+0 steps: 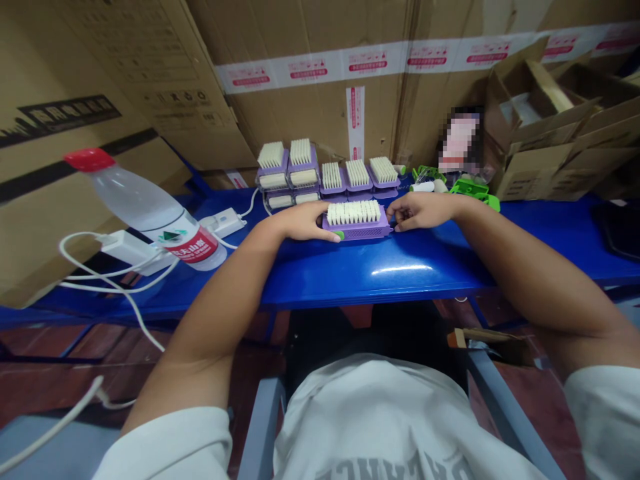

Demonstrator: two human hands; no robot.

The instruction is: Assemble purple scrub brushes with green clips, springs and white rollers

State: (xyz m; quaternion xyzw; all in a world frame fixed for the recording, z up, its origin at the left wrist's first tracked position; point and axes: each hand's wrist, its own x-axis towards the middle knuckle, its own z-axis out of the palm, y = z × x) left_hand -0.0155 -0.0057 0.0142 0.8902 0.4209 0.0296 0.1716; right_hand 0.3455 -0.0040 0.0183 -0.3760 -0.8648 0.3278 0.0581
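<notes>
A purple plastic brush (359,230) with rows of cream bristles facing up rests on the blue table in front of me. My left hand (311,223) grips its left end, the thumb along the near side beside a small green part. At the opposite end, my right hand (417,211) has its fingers curled in against the brush's small end piece. Whatever those fingertips may pinch is too small to make out. Just behind stand several similar purple brushes (357,175), some stacked at the left.
Bright green plastic parts (470,189) and a white cylinder (423,187) lie right of the brushes. A water bottle (160,213) leans at left over white chargers (131,251) and cables. Cardboard boxes (320,100) wall the back; open cartons (545,143) stand at right.
</notes>
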